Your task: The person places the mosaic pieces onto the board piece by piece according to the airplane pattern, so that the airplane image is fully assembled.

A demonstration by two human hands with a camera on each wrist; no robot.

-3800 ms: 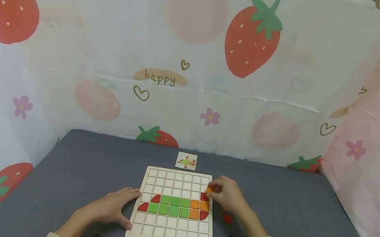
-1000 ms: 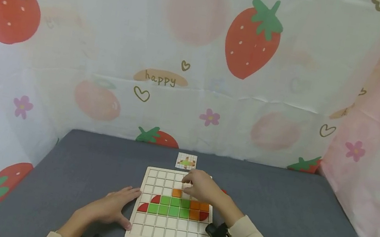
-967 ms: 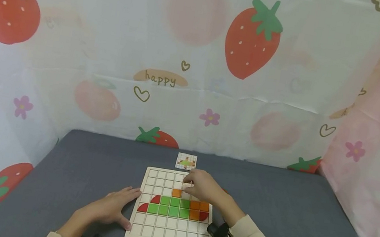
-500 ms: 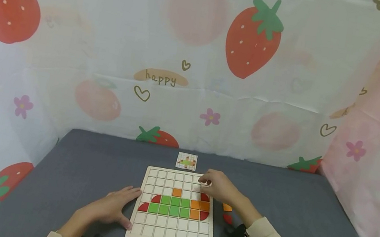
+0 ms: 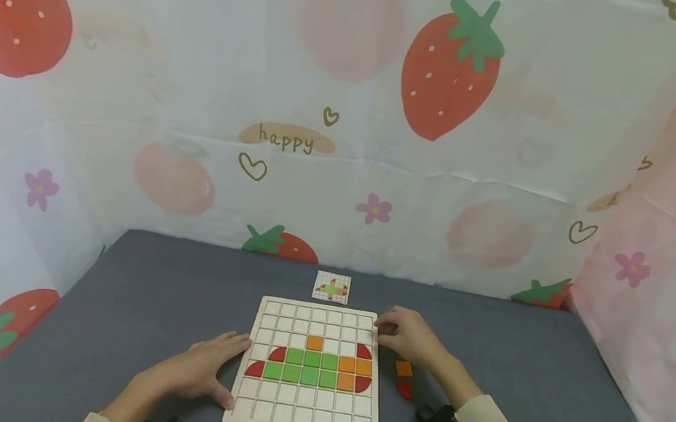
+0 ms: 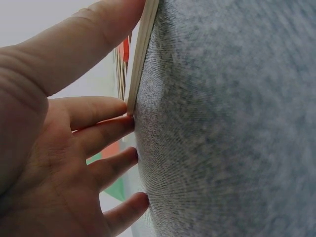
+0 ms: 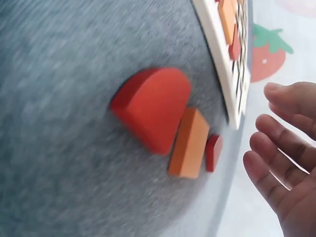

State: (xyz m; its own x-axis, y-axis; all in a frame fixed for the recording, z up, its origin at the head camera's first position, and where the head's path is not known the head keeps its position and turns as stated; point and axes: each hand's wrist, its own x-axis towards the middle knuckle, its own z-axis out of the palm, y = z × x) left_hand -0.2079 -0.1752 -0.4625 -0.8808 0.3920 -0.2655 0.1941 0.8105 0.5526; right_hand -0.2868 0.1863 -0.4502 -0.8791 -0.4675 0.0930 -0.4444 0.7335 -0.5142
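A pale wooden grid board (image 5: 302, 416) lies on the table with green square tiles (image 5: 311, 359), orange square tiles (image 5: 347, 364) and red rounded tiles (image 5: 255, 368) in its cells. One orange tile (image 5: 315, 342) sits alone above the green row. My left hand (image 5: 197, 366) rests against the board's left edge, thumb and fingers extended. My right hand (image 5: 411, 337) hovers just beyond the upper right edge, holding nothing. The right wrist view shows its fingers (image 7: 269, 129) loosely bent and apart. Near it lie a loose orange tile (image 7: 189, 143) and two red tiles (image 7: 153, 108).
A small pattern card (image 5: 332, 287) lies behind the board, printed with a coloured shape on a grid. Dark grey cloth (image 5: 181, 282) covers the table. Fabric with strawberry prints (image 5: 356, 96) hangs around the back and sides.
The orange tile that my right hand pinched earlier now lies in the third row from the back. That hand has withdrawn rightward off the board. My left hand stays put.
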